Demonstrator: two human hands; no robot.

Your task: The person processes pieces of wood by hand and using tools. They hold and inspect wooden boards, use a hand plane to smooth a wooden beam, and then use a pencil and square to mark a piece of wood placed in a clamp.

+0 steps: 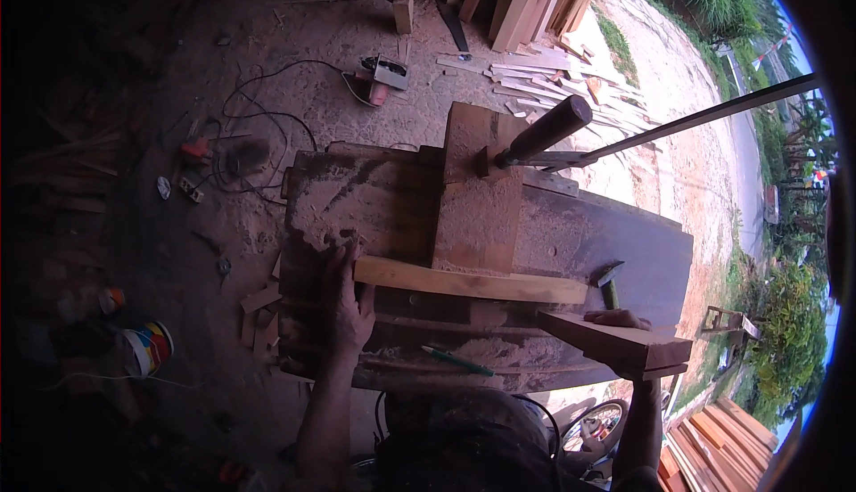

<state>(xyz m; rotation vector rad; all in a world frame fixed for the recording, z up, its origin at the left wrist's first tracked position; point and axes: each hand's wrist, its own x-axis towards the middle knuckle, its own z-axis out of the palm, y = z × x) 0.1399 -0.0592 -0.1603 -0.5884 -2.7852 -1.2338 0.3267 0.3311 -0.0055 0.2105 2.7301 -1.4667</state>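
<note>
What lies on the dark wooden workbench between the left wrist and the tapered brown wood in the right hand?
In the head view, a slim green pencil and scattered sawdust lie there, below the long pale wooden strip in the picture.

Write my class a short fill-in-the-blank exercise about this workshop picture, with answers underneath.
The left hand is at the ____ end of the pale strip.
The right hand holds a block made of ____.
The pencil on the workbench is coloured ____.

Missing words: left; wood; green.
</note>
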